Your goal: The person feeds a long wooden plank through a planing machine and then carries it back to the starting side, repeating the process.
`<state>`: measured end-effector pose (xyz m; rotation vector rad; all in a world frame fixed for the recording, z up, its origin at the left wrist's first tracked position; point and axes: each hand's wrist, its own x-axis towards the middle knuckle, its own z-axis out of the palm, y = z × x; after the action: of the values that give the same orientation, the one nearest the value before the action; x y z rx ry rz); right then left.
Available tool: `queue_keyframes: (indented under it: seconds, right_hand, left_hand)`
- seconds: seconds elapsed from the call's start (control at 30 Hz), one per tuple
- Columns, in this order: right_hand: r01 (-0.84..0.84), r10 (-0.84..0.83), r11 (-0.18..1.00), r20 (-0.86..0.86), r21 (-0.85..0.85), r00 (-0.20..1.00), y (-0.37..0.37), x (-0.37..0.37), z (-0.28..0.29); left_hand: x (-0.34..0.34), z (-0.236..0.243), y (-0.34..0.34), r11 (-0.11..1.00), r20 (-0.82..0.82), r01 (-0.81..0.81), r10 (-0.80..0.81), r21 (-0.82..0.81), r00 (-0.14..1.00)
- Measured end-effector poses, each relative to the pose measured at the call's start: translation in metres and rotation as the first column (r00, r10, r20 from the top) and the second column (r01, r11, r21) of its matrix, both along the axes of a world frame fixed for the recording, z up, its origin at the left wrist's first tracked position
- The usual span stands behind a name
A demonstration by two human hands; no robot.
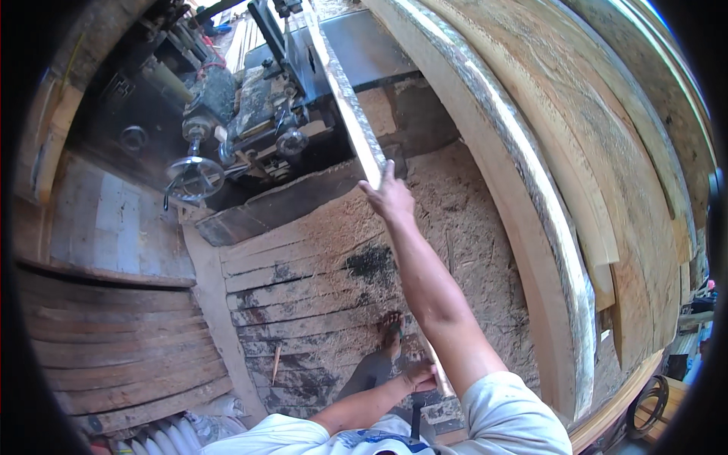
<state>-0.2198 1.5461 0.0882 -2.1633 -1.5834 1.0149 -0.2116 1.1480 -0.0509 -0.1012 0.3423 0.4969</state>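
Observation:
A long narrow wooden board (345, 98), pale with a rough bark-like edge, runs from my right hand up to the black-framed machine. My right hand (389, 199), arm stretched out, is closed on it, with the thumb on one side and a finger along the other. My left hand (421, 375) is low, near my body, with its fingers curled at a pale wooden strip (442, 381). My right forearm hides the space between the board and this strip, so I cannot tell whether they are one piece.
The machine has a chrome handwheel (195, 178) and a dark metal table (364, 49). Thick, long planks (500, 167) are stacked along the right. Sawdust covers the slatted wooden floor (296, 303), where my foot (392, 334) stands. More boards (129, 341) lie at the lower left.

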Motion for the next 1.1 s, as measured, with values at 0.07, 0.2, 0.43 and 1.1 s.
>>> queue_keyframes:
  seconds: [0.07,0.2,0.43,1.1]
  right_hand:
    - [0.006,0.059,0.975,-0.288,0.222,0.956,-0.049,0.03,-0.034]
    - [-0.077,-0.224,0.959,-0.895,-0.273,0.387,-0.222,0.106,-0.116]
    - [-0.016,-0.32,0.916,-0.753,-0.402,0.575,-0.682,0.201,-0.138]
    - [0.153,-0.557,0.731,-0.452,-0.665,0.697,-1.041,0.225,-0.073]
  left_hand:
    - [0.005,-0.014,-0.031,0.998,-0.082,0.043,-0.04,0.041,0.996]
    - [-0.032,-0.013,-0.068,-0.233,-0.788,0.82,-0.501,0.522,0.359]
    - [-0.1,-0.066,-0.083,0.85,-0.941,0.509,-0.051,0.134,0.334]
    - [0.032,0.084,-0.39,0.939,-0.603,-0.187,0.331,0.29,0.726]
